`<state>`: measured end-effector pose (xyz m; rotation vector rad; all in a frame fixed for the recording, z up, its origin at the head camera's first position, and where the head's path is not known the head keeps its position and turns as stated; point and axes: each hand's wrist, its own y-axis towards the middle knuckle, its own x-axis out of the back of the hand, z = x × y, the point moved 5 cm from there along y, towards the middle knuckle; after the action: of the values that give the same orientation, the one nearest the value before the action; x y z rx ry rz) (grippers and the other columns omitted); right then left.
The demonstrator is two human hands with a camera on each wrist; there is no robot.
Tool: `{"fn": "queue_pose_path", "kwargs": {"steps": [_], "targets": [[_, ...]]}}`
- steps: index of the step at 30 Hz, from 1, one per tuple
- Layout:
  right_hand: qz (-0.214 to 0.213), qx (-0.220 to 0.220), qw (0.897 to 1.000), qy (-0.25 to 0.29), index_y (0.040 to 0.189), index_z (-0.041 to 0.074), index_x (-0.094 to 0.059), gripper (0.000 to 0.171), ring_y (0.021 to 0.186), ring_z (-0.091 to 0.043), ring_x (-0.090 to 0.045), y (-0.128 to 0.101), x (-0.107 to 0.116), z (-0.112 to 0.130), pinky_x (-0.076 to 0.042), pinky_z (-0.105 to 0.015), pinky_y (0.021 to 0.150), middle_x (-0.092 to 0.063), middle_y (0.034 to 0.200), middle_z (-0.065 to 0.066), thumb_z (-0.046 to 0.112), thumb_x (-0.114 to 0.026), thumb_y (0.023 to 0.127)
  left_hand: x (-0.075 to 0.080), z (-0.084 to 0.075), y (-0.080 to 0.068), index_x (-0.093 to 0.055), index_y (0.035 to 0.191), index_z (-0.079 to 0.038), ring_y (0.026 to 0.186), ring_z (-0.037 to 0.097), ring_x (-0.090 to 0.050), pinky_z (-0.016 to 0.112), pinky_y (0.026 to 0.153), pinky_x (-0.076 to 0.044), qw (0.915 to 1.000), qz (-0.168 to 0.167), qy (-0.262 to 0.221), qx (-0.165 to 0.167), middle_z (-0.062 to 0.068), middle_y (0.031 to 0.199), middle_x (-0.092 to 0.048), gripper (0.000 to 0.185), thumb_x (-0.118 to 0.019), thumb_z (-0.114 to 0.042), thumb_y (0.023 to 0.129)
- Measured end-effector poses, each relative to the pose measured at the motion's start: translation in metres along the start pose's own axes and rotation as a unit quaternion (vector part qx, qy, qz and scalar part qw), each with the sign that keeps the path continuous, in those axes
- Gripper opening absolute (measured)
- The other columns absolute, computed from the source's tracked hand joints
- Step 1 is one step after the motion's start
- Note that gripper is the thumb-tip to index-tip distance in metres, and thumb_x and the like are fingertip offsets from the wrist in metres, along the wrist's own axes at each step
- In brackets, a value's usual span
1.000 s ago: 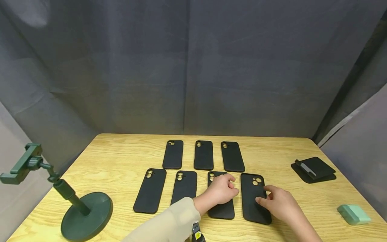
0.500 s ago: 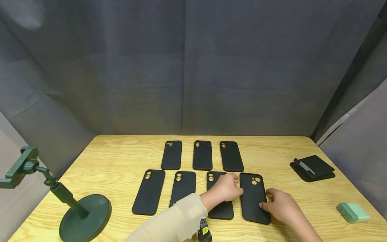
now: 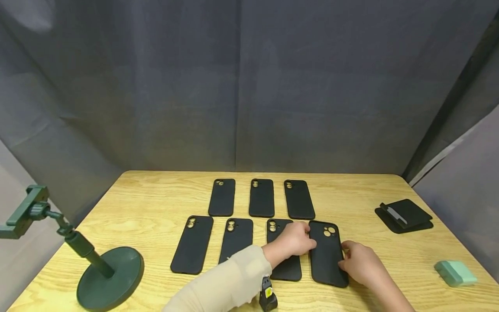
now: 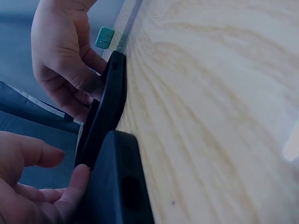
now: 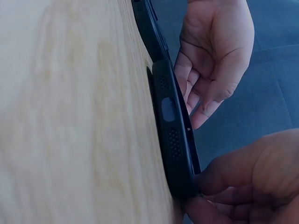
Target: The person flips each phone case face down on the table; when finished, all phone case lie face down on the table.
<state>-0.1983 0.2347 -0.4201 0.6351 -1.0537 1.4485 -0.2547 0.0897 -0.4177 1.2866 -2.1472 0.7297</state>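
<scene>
In the head view, a black phone case [image 3: 326,264] with round camera cutouts lies at the right end of the front row. My right hand [image 3: 362,263] pinches its right long edge between thumb and fingers; the right wrist view shows that grip of the right hand [image 5: 257,179] at the case's corner. My left hand [image 3: 294,239] hovers over the neighbouring phone case [image 3: 286,268], partly hiding it. Its fingertips reach the left edge of the right-end case. In the left wrist view, the left hand's fingers [image 4: 78,176] touch a case edge, with a gap between thumb and finger.
Two more cases, one at the front left [image 3: 192,245], lie in the front row, and several, such as one at the back right [image 3: 299,199], behind. A green stand [image 3: 111,279] is left. A black folded holder [image 3: 405,216] and a mint-green block [image 3: 455,273] sit right.
My left hand has moved right, up to the left edge of the right-end phone case. The right hand has shifted slightly toward that case's outer edge.
</scene>
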Motion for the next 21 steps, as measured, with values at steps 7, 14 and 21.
{"fn": "queue_pose_path", "kwargs": {"steps": [7,14,21], "targets": [[-0.001,0.006,1.0,-0.003,0.117,-0.015,-0.051,0.045,0.061,-0.018,-0.046,0.001,0.001,-0.001,-0.036,-0.031,0.056,-0.049,0.07,-0.004,0.007,-0.065,0.08,-0.003,0.006,0.002,-0.059,0.119,0.0,0.052,0.01,-0.056,0.022,0.055,-0.048,0.9909,-0.001,-0.132,0.026,0.0,0.066,-0.06,0.038,-0.064,-0.004,0.082],[-0.002,0.009,1.0,-0.011,0.114,-0.015,-0.052,0.043,0.062,-0.018,-0.046,0.001,0.001,0.0,-0.036,-0.031,0.056,-0.05,0.07,-0.003,0.006,-0.065,0.079,-0.005,0.013,0.0,-0.058,0.111,0.001,0.053,0.013,-0.056,0.026,0.052,-0.05,0.9656,0.0,-0.26,0.006,0.007,0.07,-0.064,0.03,-0.06,0.004,0.081],[-0.003,0.025,1.0,0.001,0.113,-0.016,-0.052,0.041,0.06,-0.017,-0.045,0.0,0.0,0.004,-0.035,-0.029,0.055,-0.049,0.068,-0.002,0.004,-0.062,0.079,-0.002,0.012,-0.002,-0.056,0.105,-0.002,0.055,0.011,-0.057,0.026,0.054,-0.052,0.9488,-0.006,-0.316,-0.011,0.007,0.072,-0.064,0.023,-0.062,0.002,0.084]]}}
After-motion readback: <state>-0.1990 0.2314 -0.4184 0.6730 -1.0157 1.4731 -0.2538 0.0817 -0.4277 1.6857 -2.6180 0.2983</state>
